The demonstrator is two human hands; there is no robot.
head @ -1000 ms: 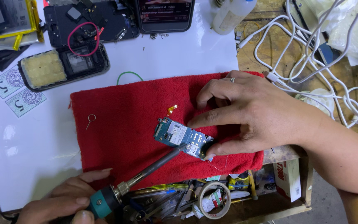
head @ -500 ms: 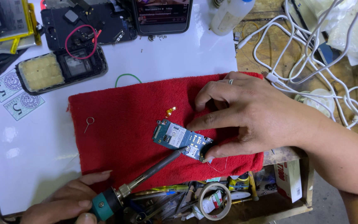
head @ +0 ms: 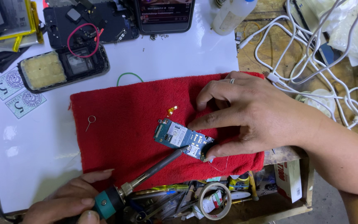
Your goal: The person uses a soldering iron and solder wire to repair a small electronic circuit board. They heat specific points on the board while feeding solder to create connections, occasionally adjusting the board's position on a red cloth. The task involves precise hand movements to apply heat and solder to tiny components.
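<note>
Almost nothing had changed from the moment before. The right hand (head: pixel 253 120) stayed on the small circuit board (head: pixel 183 138), and the soldering iron (head: pixel 146 178) kept its tip at the same near edge of the board. The whole scene only sat a tiny bit differently in the picture, as if the head had moved a little.

Some things were hard to see. The left hand (head: pixel 65 199) was cut off at the bottom edge, so only the fingers and thumb showed. The very tip of the iron was too small to tell if it touched the board. The tools in the tray (head: pixel 212 199) under the table edge were a jumble, apart from a roll of tape (head: pixel 214 201).

The board was blue-green with little silver and white squares on it. It lay tilted on the red towel (head: pixel 121 141), near the middle. The right hand pinched its right end, with the pointer finger pressed on top and the thumb at the lower corner; the other fingers were curled. The left hand was wrapped tight around the iron's teal handle. A tiny gold part (head: pixel 171 110) lay on the towel just above the board.
</note>
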